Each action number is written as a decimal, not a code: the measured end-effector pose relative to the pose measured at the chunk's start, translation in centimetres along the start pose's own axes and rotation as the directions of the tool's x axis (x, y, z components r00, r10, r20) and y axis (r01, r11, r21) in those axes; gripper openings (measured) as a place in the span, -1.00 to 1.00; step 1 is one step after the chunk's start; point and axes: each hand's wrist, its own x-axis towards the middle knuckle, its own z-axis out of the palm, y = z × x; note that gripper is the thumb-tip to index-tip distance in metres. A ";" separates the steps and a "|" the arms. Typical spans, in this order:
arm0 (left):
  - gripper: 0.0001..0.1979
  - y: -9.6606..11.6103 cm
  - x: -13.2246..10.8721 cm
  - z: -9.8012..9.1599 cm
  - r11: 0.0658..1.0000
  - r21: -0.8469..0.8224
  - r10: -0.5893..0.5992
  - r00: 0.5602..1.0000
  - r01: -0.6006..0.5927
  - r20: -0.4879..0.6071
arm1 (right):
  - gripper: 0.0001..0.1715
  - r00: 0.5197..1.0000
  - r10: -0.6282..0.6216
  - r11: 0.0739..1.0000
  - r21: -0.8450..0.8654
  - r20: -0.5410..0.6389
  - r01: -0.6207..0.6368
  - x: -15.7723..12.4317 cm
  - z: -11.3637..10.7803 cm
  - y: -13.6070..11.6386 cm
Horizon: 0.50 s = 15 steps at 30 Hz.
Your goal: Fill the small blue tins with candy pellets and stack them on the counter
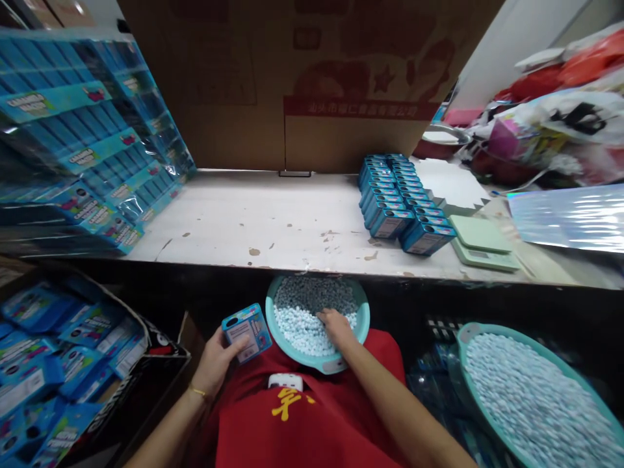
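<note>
Head view: the left hand point(221, 351) is part-closed around a small blue box point(247, 325), thumb laid across its printed face and the other fingers mostly hidden, holding it tilted just left of a round turquoise basin point(363, 312). This basin sits against the person's red clothing point(312, 429), below the near edge of the tabletop point(234, 214), and holds many pale blue and white pellets point(295, 325). The right hand point(338, 328) reaches into it, fingers bent down among the pellets; I cannot tell how far the fingers are closed or whether they have hold of any. At the near left, an open carton point(166, 344) holds a jumble of similar blue packages point(78, 364). At the near right stands a second turquoise basin point(470, 330), full of pellets. On the tabletop, two rows of upright blue boxes point(387, 201) stand right of centre, with a pale green scale point(480, 234) just to their right and a stack of white card point(451, 182) behind the scale. Plastic-wrapped blue display packs point(73, 117) are piled at the left, and a large brown cardboard box point(312, 84) stands at the far side.
</note>
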 end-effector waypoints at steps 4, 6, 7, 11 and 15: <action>-0.50 0.0 0.8 0.1 0.995 0.085 0.051 0.999 -0.049 -0.018 | -0.61 0.992 0.112 0.994 0.016 -0.061 -0.111 -1.1 -1.2 3.4; -0.50 0.2 1.0 0.1 0.987 0.145 0.069 0.998 -0.068 0.000 | -0.64 0.985 0.170 0.985 0.045 -0.040 -0.168 -0.8 -1.1 4.1; -0.50 0.3 1.1 0.1 0.981 0.175 0.077 0.997 -0.079 0.017 | -0.65 0.983 0.182 0.981 0.069 -0.017 -0.181 -0.6 -0.7 4.0; -0.51 0.5 1.4 0.1 0.968 0.225 0.111 0.993 -0.116 0.033 | -0.62 0.981 0.188 0.955 0.223 0.048 -0.193 0.9 2.2 1.6; -0.50 0.3 1.9 0.4 0.959 0.249 0.128 0.991 -0.134 0.041 | -0.54 0.988 0.135 0.889 0.430 0.082 -0.157 2.3 4.6 -0.5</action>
